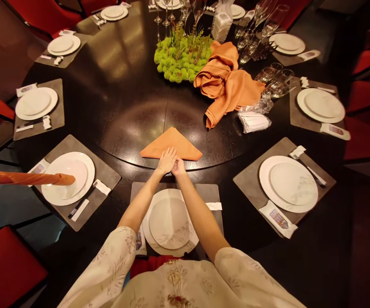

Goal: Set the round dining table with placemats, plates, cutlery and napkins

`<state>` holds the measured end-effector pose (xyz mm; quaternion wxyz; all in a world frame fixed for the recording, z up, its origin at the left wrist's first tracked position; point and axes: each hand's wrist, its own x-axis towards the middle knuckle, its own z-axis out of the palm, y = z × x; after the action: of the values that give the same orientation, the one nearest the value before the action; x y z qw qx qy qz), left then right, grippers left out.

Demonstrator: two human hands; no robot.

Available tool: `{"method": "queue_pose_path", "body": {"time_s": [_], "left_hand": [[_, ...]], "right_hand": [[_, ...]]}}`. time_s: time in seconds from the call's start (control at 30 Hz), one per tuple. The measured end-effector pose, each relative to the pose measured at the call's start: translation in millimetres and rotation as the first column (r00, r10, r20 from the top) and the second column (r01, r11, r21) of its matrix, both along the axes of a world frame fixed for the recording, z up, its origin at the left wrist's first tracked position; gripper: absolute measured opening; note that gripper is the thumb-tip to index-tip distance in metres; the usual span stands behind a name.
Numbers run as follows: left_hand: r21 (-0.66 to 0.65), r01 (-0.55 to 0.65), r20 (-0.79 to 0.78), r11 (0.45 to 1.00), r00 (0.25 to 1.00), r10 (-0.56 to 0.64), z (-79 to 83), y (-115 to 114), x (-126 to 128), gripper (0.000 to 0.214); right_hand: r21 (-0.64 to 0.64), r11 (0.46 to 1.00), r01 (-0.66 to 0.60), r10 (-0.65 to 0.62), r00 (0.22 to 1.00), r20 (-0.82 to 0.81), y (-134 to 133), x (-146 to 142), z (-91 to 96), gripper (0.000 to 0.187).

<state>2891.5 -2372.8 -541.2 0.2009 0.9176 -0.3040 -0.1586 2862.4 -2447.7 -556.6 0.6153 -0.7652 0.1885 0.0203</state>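
An orange cloth napkin (172,141), folded to a triangle, lies on the round glossy turntable with its tip pointing away from me. My left hand (168,160) rests flat on its near edge, fingers stretched out. Close against it, my right hand (180,167) is curled at the middle of that same edge, its fingertips partly hidden. Below my forearms sits a white plate stack (168,224) on a grey placemat (215,194). At the left, a rolled orange napkin (56,179) stands out over another plate (90,167).
Beyond the folded napkin are a heap of orange napkins (223,81), green moss decor (181,60), several glasses (275,79) and a plastic-wrapped white bundle (254,120). Place settings ring the table, including a right-hand plate (294,184). Red chairs (8,265) stand around.
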Motion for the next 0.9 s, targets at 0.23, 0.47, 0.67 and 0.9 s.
{"method": "queue_pose_path", "body": {"time_s": [0.23,0.47,0.67,0.9], "left_hand": [[0.056,0.008,0.193,0.998,0.981,-0.018,-18.2,8,-15,0.058],[-0.249,-0.059,-0.106,0.967,0.994,0.033,-4.0,20,0,0.03],[-0.224,-0.854,-0.768,0.469,0.451,0.454,-2.3,36,-16,0.019],[-0.345,-0.937,-0.71,0.052,0.296,0.639,-8.9,23,5,0.016]], "right_hand": [[-0.367,0.877,0.311,-0.365,0.927,-0.087,-52,-17,10.5,0.021],[-0.787,0.369,-0.494,0.358,0.857,-0.37,-39,9,37.7,0.025],[-0.753,0.2,-0.627,0.355,0.763,-0.541,-20,23,40.2,0.032],[-0.758,0.277,-0.59,0.385,0.791,-0.475,-19,23,36.5,0.034]]}}
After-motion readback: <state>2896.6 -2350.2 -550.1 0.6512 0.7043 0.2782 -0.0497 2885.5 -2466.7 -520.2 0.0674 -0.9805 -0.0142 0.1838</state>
